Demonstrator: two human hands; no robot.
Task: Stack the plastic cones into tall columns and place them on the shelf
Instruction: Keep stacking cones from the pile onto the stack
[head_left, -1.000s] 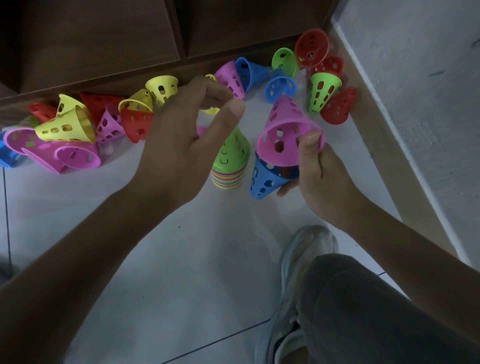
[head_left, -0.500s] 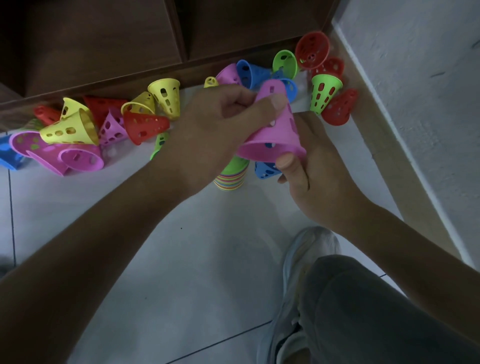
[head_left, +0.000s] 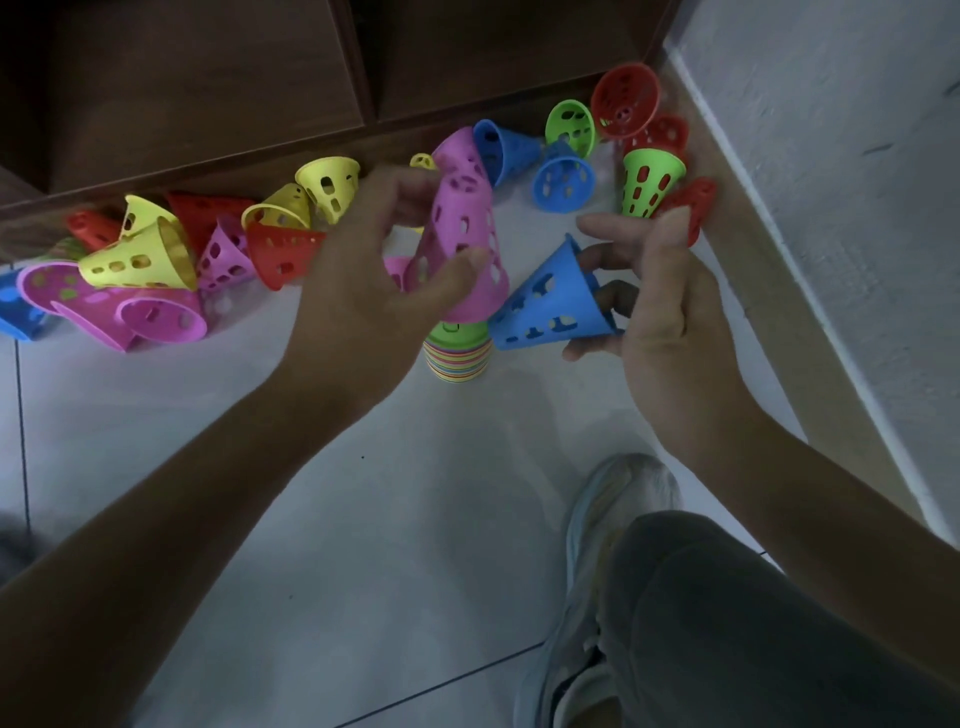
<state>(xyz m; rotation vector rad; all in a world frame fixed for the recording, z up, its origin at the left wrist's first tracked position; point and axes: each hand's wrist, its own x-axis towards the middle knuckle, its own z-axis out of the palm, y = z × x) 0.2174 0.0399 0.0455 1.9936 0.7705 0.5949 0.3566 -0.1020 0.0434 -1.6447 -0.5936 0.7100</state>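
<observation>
Gripping pink cone (head_left: 464, 234) in left hand (head_left: 363, 291), blue cone (head_left: 548, 306) in right hand (head_left: 670, 312).

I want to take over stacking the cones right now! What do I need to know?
Left hand: grips the pink cone, held above the stack.
Right hand: grips the blue cone, tilted on its side, beside the stack.
The striped stack stands on the floor tiles with a green cone on top.
Many loose cones lie along the foot of the brown shelf: yellow, red and pink to the left, blue, green and red by the wall on the right.
Done: one short column begun.
Left: add the pink and blue cones, gather the loose ones, then put the columns on the shelf.
</observation>
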